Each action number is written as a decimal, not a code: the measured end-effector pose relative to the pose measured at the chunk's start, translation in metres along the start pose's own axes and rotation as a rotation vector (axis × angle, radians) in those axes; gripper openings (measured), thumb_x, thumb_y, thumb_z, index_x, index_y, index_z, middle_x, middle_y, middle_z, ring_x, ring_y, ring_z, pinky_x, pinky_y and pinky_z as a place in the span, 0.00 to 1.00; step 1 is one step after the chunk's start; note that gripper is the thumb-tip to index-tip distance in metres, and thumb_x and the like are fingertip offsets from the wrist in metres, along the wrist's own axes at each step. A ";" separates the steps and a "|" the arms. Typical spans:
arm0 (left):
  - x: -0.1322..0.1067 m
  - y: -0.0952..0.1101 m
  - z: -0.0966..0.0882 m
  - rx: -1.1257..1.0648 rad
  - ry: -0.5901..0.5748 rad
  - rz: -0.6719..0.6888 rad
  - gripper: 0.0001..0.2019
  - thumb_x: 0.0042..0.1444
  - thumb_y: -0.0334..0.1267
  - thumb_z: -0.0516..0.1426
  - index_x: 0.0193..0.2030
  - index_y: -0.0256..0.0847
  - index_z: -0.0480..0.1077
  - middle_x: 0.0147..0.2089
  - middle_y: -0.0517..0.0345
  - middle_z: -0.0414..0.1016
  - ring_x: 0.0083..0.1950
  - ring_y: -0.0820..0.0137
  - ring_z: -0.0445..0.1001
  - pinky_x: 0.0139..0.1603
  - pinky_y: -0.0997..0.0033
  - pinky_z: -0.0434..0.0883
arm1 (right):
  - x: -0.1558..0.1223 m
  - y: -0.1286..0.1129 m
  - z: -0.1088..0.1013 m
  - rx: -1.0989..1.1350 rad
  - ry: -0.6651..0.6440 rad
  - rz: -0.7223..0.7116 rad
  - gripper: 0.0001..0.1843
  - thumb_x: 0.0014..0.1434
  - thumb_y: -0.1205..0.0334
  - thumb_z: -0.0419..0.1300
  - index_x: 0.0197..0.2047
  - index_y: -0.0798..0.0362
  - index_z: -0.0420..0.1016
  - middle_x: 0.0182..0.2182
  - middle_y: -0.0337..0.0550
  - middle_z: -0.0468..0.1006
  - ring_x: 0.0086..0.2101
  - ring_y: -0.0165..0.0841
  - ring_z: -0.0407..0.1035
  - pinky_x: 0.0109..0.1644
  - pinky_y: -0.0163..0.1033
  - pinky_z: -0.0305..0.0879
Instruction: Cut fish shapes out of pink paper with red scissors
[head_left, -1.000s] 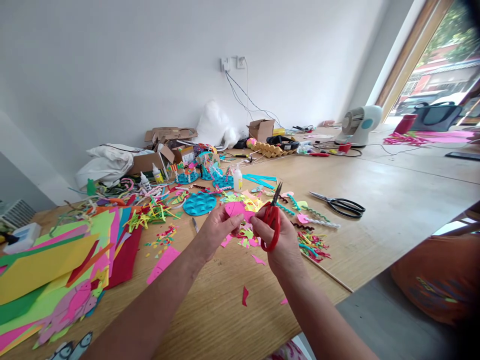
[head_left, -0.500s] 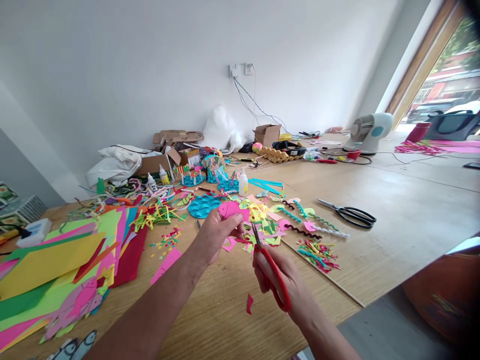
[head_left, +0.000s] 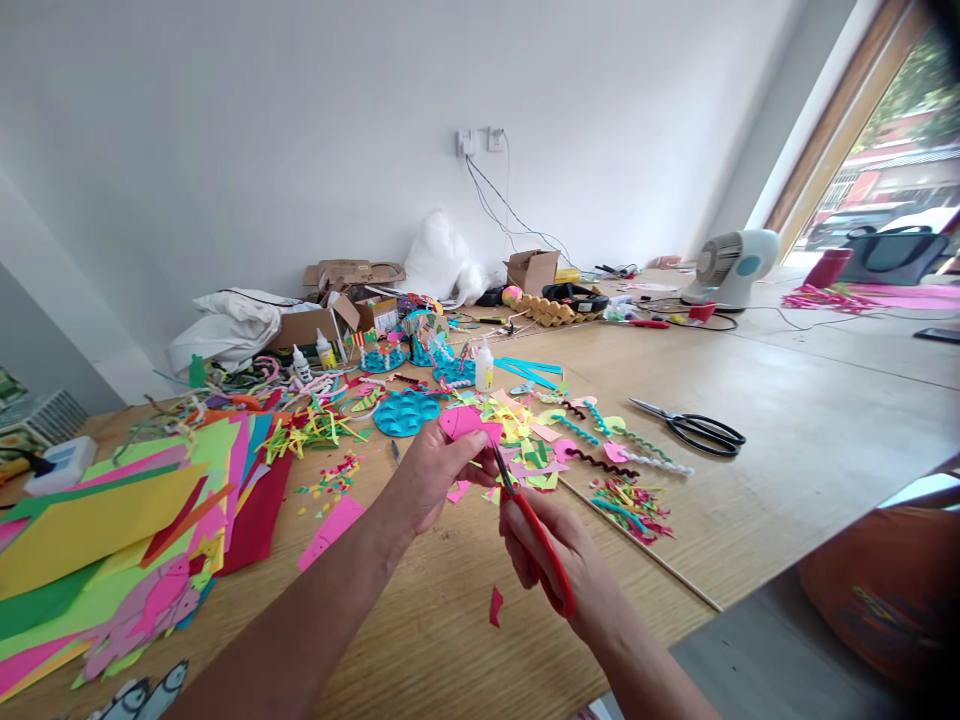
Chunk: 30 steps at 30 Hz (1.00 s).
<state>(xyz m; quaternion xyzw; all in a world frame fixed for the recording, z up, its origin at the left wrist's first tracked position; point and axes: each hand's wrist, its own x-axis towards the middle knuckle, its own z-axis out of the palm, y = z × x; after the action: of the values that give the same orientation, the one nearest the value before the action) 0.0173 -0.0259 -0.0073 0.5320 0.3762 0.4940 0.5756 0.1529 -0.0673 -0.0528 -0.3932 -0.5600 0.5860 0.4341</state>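
Observation:
My left hand (head_left: 439, 470) pinches a pink paper fish (head_left: 460, 422) with dark drawn lines, held above the wooden table (head_left: 420, 640). In my right hand (head_left: 547, 540) are red-handled scissors (head_left: 553, 565), their blades pointing up and left to the lower right edge of the paper. Whether the blades are parted is hard to make out. Below the hands lies a small red paper scrap (head_left: 496, 606). Another pink paper piece with drawn lines (head_left: 330, 530) rests left of my left wrist, and yellow, green and pink scraps (head_left: 536, 450) are scattered behind the hands.
Coloured paper sheets (head_left: 97, 520) pile up at the left. On the right lie black-handled scissors (head_left: 694, 428), twisted pipe cleaners (head_left: 600, 462) and a thin wooden stick (head_left: 645, 550). Farther back stand a glue bottle (head_left: 484, 367), blue scalloped discs (head_left: 406, 412), cardboard boxes (head_left: 532, 270) and a fan (head_left: 735, 268).
The scissors in my right hand have moved slightly left and up, bringing the blade tips to the pink paper's edge. My left hand keeps its grip on the fish.

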 end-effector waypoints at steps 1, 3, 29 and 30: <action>0.000 0.000 0.000 -0.011 0.000 -0.003 0.09 0.45 0.40 0.58 0.24 0.35 0.69 0.23 0.60 0.71 0.23 0.77 0.69 0.25 0.77 0.69 | 0.000 0.000 0.000 0.009 0.002 0.005 0.20 0.56 0.45 0.53 0.23 0.53 0.61 0.12 0.29 0.59 0.14 0.23 0.51 0.18 0.30 0.45; 0.000 0.000 0.000 -0.025 0.002 -0.008 0.09 0.45 0.40 0.58 0.24 0.35 0.69 0.22 0.60 0.71 0.22 0.77 0.69 0.25 0.77 0.69 | 0.001 0.000 0.000 0.023 0.004 0.013 0.21 0.54 0.44 0.53 0.23 0.53 0.61 0.12 0.28 0.58 0.13 0.23 0.51 0.17 0.30 0.44; 0.001 -0.006 -0.001 -0.043 -0.041 -0.007 0.07 0.47 0.37 0.57 0.25 0.34 0.68 0.22 0.60 0.72 0.22 0.77 0.70 0.25 0.77 0.69 | 0.001 0.002 0.000 0.047 0.048 0.051 0.22 0.49 0.42 0.56 0.20 0.53 0.61 0.10 0.27 0.57 0.12 0.20 0.50 0.15 0.28 0.44; 0.001 -0.006 -0.001 -0.047 -0.046 -0.010 0.07 0.47 0.37 0.57 0.25 0.34 0.68 0.23 0.60 0.72 0.22 0.77 0.70 0.25 0.77 0.69 | 0.001 0.002 0.000 0.048 0.049 0.051 0.22 0.49 0.42 0.56 0.20 0.53 0.60 0.10 0.27 0.57 0.12 0.20 0.50 0.15 0.28 0.44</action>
<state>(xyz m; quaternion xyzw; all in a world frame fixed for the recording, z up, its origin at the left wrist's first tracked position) 0.0176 -0.0245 -0.0135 0.5277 0.3541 0.4874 0.5988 0.1528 -0.0668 -0.0546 -0.4109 -0.5248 0.6003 0.4420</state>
